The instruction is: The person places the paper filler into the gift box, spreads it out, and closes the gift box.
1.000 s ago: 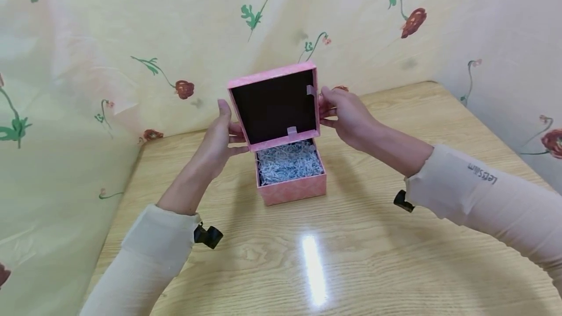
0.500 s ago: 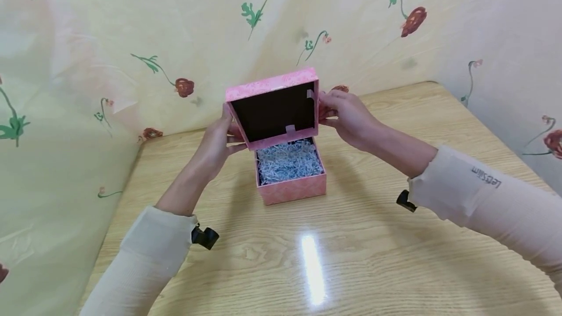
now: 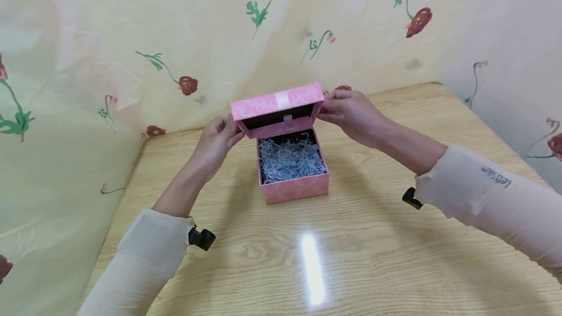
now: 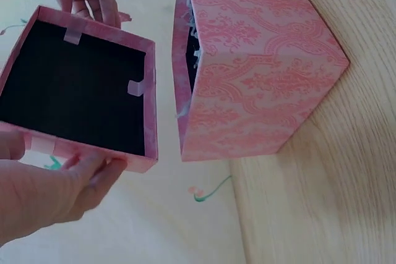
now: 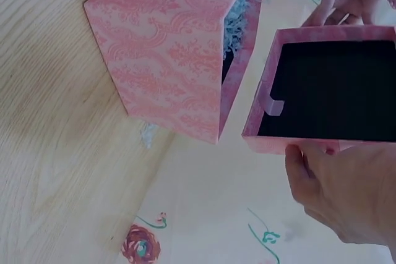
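A pink patterned box lid (image 3: 277,100) with a black inside and ribbon tabs is held tilted above the back of a pink box base (image 3: 296,190). My left hand (image 3: 212,145) grips the lid's left side. At its right side, my right hand (image 3: 351,113) holds the lid between thumb and fingers. The base stands upright on the table, filled with pale blue shredded paper (image 3: 291,160). In the left wrist view the lid's dark inside (image 4: 74,85) faces the camera, apart from the base. The right wrist view shows the same gap between lid (image 5: 334,91) and base (image 5: 167,47).
A light wood table (image 3: 246,262) lies under the box, with a bright light reflection in front. Behind and to the left hangs a cream floral sheet (image 3: 210,23). A shred of paper (image 5: 147,134) shows beside the base in the right wrist view.
The lid has come down and tipped forward, so its pink outer side and a pale ribbon now face up and less black inside shows. Both hands moved with it; the base stayed put.
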`<state>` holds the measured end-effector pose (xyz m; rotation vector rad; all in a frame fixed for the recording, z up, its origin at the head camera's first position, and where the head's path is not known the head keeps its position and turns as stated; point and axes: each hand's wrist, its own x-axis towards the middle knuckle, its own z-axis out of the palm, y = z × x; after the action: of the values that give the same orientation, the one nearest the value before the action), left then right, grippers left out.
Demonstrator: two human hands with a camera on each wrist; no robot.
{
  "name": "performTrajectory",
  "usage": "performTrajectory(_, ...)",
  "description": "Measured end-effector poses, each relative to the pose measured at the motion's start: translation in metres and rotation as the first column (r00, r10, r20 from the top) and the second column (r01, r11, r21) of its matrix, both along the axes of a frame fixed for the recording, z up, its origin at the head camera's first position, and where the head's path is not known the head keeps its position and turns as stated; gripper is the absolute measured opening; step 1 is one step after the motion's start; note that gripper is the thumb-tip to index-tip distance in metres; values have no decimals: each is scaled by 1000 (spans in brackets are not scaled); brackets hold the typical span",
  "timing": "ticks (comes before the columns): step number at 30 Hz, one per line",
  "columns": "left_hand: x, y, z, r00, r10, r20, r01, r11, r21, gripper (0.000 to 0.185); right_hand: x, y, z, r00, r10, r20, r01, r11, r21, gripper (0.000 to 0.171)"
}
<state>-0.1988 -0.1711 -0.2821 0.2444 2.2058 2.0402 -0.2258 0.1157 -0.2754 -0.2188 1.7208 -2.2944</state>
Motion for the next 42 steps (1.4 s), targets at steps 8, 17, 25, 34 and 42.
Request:
performTrajectory(8, 0, -10, -1, 998, -50, 24, 52, 993, -107, 31, -2, 5, 3, 998, 61, -31, -58, 993, 106, 14)
performTrajectory(17, -1, -18, -3, 993, -115, -19, 108, 972, -206, 34, -6, 9, -1, 988, 120, -100, -78, 934, 350, 22)
performTrajectory(25, -1, -17, -5, 991, -119, 68, 127, 981, -146, 38, -4, 12, -6, 981, 123, -148, -49, 904, 425, 17)
performTrajectory(34, 0, -15, -7, 990, -121, 74, 131, 980, -150, 34, -1, 13, -13, 975, 142, -174, -41, 875, 482, 17)
performTrajectory(42, 3, -14, -18, 985, -145, 88, 157, 976, -153, 29, 1, 11, -23, 968, 162, -193, -43, 862, 505, 16)
